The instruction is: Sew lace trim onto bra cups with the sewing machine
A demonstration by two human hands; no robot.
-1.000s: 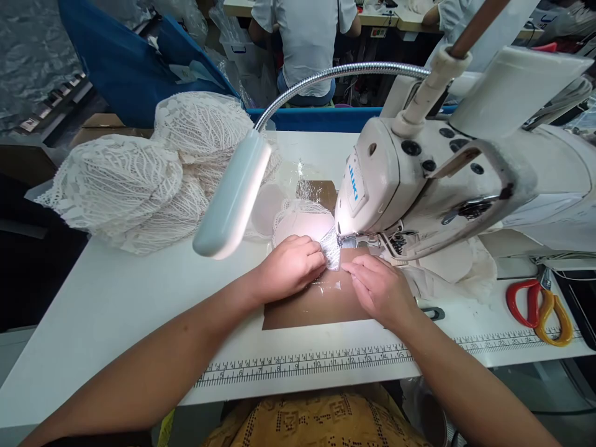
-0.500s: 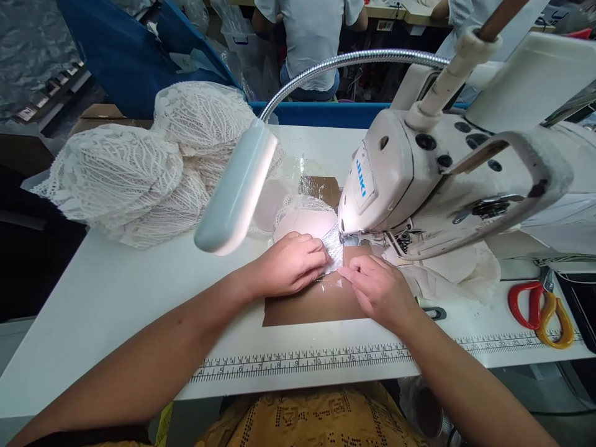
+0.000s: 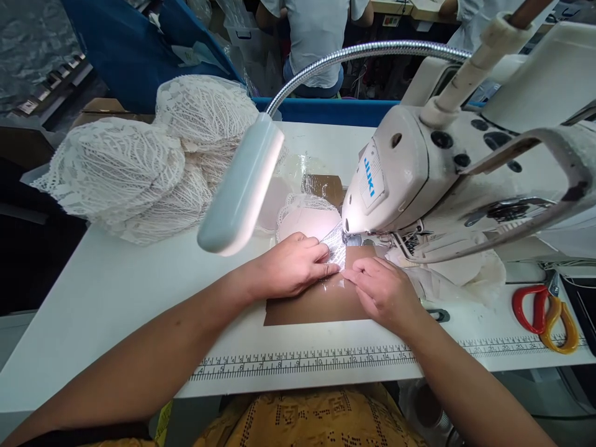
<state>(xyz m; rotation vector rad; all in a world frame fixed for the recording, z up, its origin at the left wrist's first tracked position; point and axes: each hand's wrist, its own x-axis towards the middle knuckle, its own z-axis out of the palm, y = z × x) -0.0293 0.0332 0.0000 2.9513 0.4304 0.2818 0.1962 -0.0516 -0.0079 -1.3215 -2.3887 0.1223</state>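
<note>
A white lace bra cup (image 3: pixel 310 223) lies under the sewing machine's head (image 3: pixel 377 180), its lace edge running to the needle area. My left hand (image 3: pixel 298 266) rests on the lace just left of the needle, fingers curled together and the index finger stretched toward the lace's near corner. Thumb and fingers of my right hand (image 3: pixel 384 288) are pinched at that corner, close to the left fingertip. What lies inside the pinch is mostly hidden, but the lace edge runs into it. Brown tape or board (image 3: pixel 311 310) covers the tabletop beneath both hands.
A lamp (image 3: pixel 242 186) on a bendable neck hangs over the work. Lace cups are piled (image 3: pixel 125 174) at the left. Scissors (image 3: pixel 544 313) with red and yellow handles lie right. Pale fabric (image 3: pixel 465 279) sits beside the machine. A printed ruler (image 3: pixel 298 363) lines the front edge. A person sits beyond.
My left index finger has stretched out to the right toward the right fingertips. The lace has hardly moved. The view has shifted slightly.
</note>
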